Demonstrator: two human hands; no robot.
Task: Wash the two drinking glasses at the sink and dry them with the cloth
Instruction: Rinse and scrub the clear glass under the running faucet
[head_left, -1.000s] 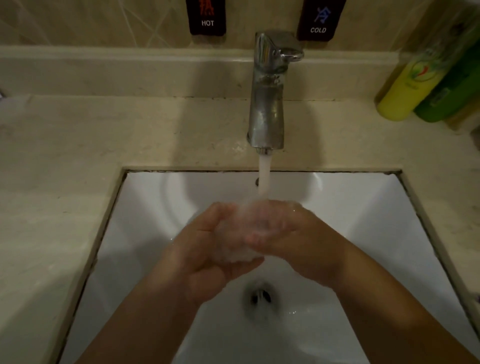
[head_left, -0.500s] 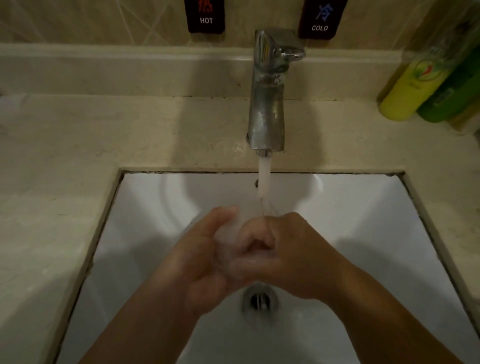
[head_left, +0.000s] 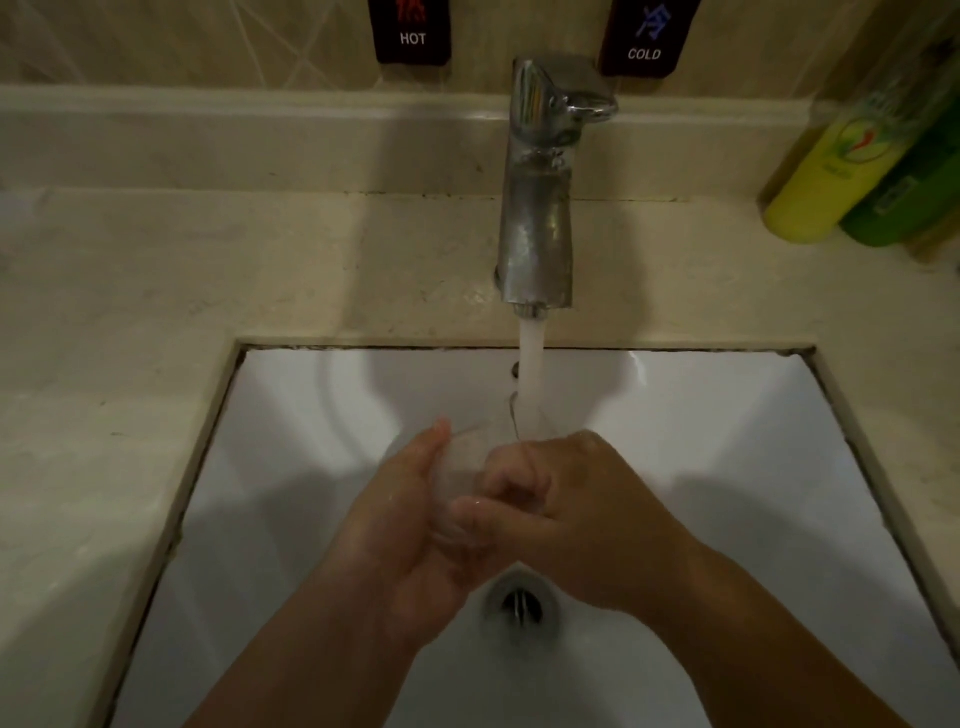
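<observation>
A clear drinking glass (head_left: 460, 467) sits between my two hands over the white sink (head_left: 291, 415), under the running stream from the chrome tap (head_left: 537, 208). My left hand (head_left: 410, 535) cups it from the left and below, fingers curled round its wall. My right hand (head_left: 576, 514) grips it from the right, its fingers curled over the rim and into the glass. Most of the glass is hidden by my hands and the water. No second glass and no cloth are in view.
The drain (head_left: 521, 605) lies just below my hands. A beige stone counter (head_left: 156, 291) surrounds the basin. A yellow bottle (head_left: 826, 176) and a green bottle (head_left: 904, 202) stand at the back right. HOT and COLD labels hang on the wall.
The foam and splash over the glass have thinned. My right hand's fingers have curled over the rim into the glass, and both hands sit slightly lower in the basin.
</observation>
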